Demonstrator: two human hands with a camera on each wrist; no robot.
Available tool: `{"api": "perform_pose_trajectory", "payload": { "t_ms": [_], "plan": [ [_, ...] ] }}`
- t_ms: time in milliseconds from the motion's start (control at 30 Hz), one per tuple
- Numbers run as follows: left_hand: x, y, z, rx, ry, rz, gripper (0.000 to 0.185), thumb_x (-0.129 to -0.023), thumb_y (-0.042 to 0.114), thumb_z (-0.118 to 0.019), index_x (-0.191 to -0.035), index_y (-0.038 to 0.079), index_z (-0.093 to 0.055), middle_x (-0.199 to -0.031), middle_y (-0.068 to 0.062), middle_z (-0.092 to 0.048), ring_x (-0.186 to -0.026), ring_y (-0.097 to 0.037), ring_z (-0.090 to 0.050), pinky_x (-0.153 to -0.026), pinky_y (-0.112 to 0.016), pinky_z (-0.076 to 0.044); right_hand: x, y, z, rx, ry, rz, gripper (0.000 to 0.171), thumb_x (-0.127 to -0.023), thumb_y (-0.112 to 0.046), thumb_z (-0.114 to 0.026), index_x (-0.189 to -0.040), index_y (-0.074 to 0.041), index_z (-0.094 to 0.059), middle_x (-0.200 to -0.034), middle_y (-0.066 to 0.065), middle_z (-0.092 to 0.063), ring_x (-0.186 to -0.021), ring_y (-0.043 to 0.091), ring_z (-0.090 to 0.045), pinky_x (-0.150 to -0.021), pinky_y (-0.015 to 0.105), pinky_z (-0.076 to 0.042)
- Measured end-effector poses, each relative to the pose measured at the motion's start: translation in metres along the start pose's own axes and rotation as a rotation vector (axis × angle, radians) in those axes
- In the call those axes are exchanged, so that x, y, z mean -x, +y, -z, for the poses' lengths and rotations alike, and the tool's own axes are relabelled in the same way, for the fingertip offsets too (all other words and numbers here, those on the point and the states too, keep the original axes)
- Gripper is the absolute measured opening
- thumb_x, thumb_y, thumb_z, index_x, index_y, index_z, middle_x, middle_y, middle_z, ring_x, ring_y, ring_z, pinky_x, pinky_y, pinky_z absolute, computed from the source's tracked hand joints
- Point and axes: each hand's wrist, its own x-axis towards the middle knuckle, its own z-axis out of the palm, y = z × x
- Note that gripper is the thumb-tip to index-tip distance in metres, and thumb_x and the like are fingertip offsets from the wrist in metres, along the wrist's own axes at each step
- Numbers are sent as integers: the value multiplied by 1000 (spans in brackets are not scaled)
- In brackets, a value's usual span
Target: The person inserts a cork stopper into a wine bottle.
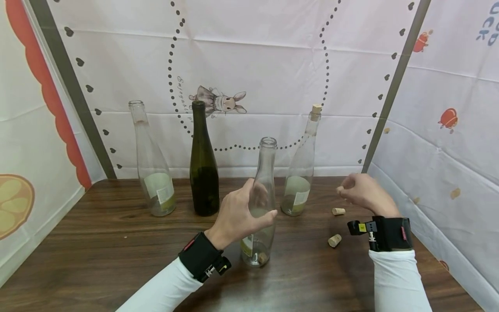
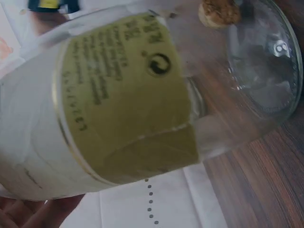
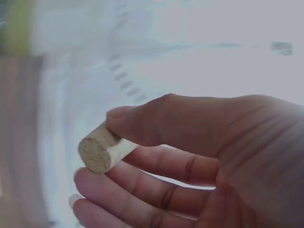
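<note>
**Clear bottle gripped, cork pinched**

Clear glass: I see the left hand [image 1: 238, 214] wrapped around the near bottle [image 1: 262, 203], upright on the wooden table [image 1: 117, 251], with a cork piece [image 2: 218, 12] inside at its base. My right hand [image 1: 364, 193] pinches a cork [image 3: 104, 148] between thumb and fingers, above two loose corks [image 1: 335, 225]. Farther back stand a corked bottle [image 1: 302, 173], a dark green bottle [image 1: 202, 164] and another clear bottle [image 1: 152, 169].

Clear glass bottle [image 1: 260, 203] with olive-yellow label, dark green bottle [image 1: 203, 169], tan cork [image 3: 103, 148], dark wood-grain table [image 1: 97, 242]
</note>
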Motion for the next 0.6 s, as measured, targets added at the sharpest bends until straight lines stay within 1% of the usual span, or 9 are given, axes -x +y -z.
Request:
{"api": "perform_pose_trajectory", "payload": {
  "t_ms": [100, 167, 233, 333, 433, 533, 600],
  "plan": [
    [1, -2, -3, 1, 21, -12, 37, -84, 36, -79, -105, 12, -60, -85, 7, -66, -73, -7, -64, -63, -28, -51, 12, -21, 11, -25, 102, 40, 39, -103, -29, -66, -121, 6, -66, -113, 25, -72, -94, 34, -70, -80, 53, -55],
    [2, -3, -5, 12, 32, -17, 37, -85, 36, -78, -106, 12, -60, -86, 6, -68, -74, -7, -66, -63, -28, -52, 19, -35, 15, -49, 151, 72, 42, -104, -32, -66, -125, 4, -66, -119, 25, -71, -102, 37, -70, -85, 55, -54],
    [3, -4, -6, 29, 37, -21, 37, -87, 37, -76, -106, 11, -59, -87, 5, -70, -76, -7, -68, -65, -28, -54, 26, -51, 17, -85, 189, 98, 42, -104, -35, -65, -129, 0, -65, -119, 23, -72, -107, 38, -68, -88, 55, -53],
    [4, -4, -8, 53, 42, -27, 37, -88, 37, -75, -107, 10, -59, -88, 4, -71, -79, -8, -71, -66, -28, -56, 34, -74, 17, -149, 255, 155, 43, -106, -38, -66, -134, -6, -65, -116, 17, -73, -107, 35, -68, -88, 53, -52],
    [5, -4, -9, 60, 51, -32, 37, -88, 37, -74, -107, 10, -59, -88, 4, -71, -79, -9, -71, -66, -29, -56, 38, -92, 13, -208, 379, 257, 35, -105, -33, -69, -132, -10, -68, -109, 12, -76, -100, 29, -71, -83, 44, -53],
    [5, -4, -11, 60, 60, -37, 37, -88, 37, -73, -108, 10, -59, -87, 3, -71, -78, -10, -71, -66, -29, -56, 38, -106, 6, -281, 515, 376, 27, -103, -21, -74, -127, -7, -70, -102, 10, -77, -92, 23, -72, -80, 32, -54],
    [5, -4, -12, 62, 62, -39, 37, -89, 37, -73, -108, 10, -58, -87, 3, -71, -78, -11, -71, -66, -30, -56, 37, -114, 3, -345, 578, 443, 25, -101, -14, -75, -124, -5, -71, -101, 10, -76, -88, 17, -72, -81, 23, -54]
  ]
}}
